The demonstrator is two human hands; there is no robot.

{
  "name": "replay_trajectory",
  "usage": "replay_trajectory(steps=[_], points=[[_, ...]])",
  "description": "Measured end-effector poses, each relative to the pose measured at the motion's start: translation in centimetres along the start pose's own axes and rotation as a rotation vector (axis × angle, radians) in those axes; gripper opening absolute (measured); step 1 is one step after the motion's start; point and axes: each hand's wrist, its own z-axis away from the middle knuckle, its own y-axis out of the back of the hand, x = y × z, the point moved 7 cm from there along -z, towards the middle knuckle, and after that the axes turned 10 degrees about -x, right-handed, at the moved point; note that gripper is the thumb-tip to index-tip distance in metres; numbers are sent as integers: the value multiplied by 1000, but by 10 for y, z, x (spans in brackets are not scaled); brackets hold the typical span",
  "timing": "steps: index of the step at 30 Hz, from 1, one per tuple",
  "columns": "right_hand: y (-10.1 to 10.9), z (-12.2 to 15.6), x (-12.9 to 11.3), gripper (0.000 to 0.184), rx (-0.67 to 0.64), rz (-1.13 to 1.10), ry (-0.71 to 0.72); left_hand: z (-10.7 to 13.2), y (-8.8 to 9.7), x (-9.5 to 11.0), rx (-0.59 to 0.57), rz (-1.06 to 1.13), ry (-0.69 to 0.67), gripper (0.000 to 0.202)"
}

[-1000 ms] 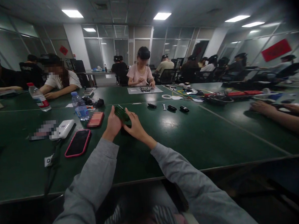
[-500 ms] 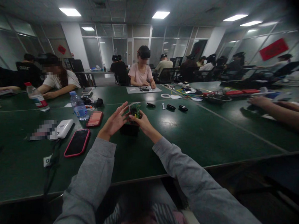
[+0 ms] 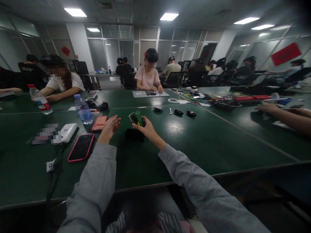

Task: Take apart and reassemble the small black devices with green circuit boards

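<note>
My right hand (image 3: 147, 128) is closed around a small green circuit board assembly (image 3: 137, 119), tilted above the table, with a bit of yellow near the thumb. Its finer parts are too small to make out. To its left, my left hand (image 3: 110, 129) is raised with fingers apart and nothing in it. Just beneath the board sits a dark, box-shaped object (image 3: 134, 134), partly in shadow. The table (image 3: 199, 145) has a dark green top.
A pink-edged phone (image 3: 81, 147), a white power bank (image 3: 67, 133), a red-pink item (image 3: 99, 123) and a water bottle (image 3: 83, 110) lie or stand at left. Beyond my hands are a small wrench (image 3: 170, 111) and several black items (image 3: 178, 112). A person (image 3: 147, 74) sits opposite.
My left hand has come away from the board and moved left. The board has turned and tilted in my right hand, which keeps hold of it.
</note>
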Motion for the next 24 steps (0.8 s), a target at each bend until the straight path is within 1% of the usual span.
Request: replay_trajectory(steps=[2, 5, 8, 12, 17, 21, 24], points=[[-2, 1, 1, 57, -17, 131, 19, 2, -6, -1, -17, -212, 33, 23], [-4, 2, 2, 56, -43, 222, 38, 6, -16, -4, -79, -505, 108, 22], [-6, 3, 2, 55, -59, 248, 37, 9, -22, -10, -145, -651, 176, 22], [-7, 3, 5, 53, -72, 284, 30, 8, -22, -18, -183, -676, 221, 20], [0, 3, 10, 49, -50, 361, -12, 4, -29, -25, -226, -610, 214, 21], [13, 2, 15, 48, -18, 398, -42, 5, -38, -28, -241, -581, 194, 24], [30, 2, 22, 47, 16, 447, -71, 4, -41, -30, -263, -585, 177, 25]])
